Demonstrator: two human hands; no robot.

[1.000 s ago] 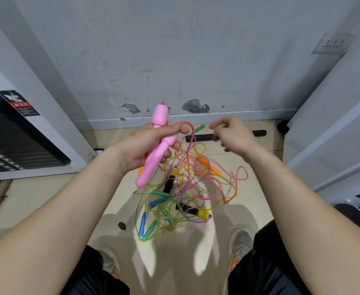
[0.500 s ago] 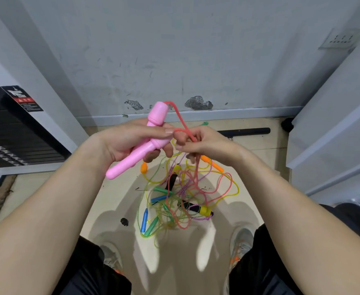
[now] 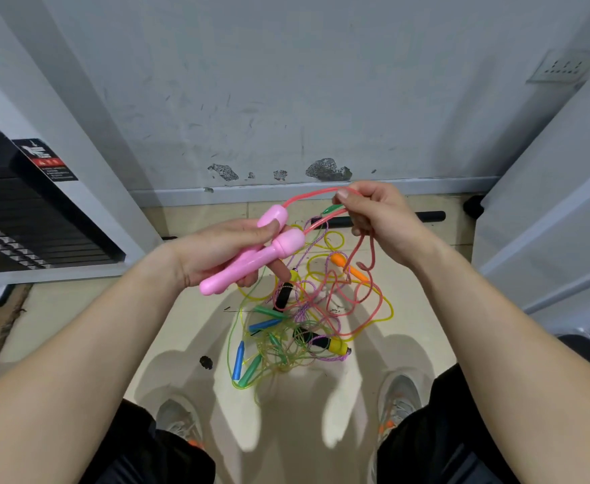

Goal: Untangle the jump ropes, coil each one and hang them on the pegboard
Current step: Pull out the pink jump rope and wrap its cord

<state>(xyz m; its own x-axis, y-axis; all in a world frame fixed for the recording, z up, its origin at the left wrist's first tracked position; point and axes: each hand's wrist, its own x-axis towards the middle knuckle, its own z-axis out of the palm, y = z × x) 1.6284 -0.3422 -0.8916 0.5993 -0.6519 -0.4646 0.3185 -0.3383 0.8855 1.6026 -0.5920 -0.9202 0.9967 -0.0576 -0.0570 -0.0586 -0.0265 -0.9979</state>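
Note:
My left hand point(image 3: 216, 253) grips the two pink handles point(image 3: 251, 260) of one jump rope side by side, thumb on top. From their tips the pink cord point(image 3: 307, 197) arcs right into my right hand point(image 3: 377, 221), which pinches and curls round it near the wall's base. The cord then drops from that hand into the tangle of ropes point(image 3: 307, 319) on the floor: yellow, green, purple and pink cords with orange, blue, green and black-and-yellow handles. No pegboard is in view.
A grey wall point(image 3: 286, 99) stands straight ahead. A black weight stack machine point(image 3: 24, 221) sits at left and a grey cabinet point(image 3: 559, 204) at right. A black bar point(image 3: 429, 215) lies by the skirting. My shoes point(image 3: 398, 399) flank the tangle.
My right hand has moved right and up away from my left, drawing a loop of pink cord out. The pink handles have tilted flatter in my left hand.

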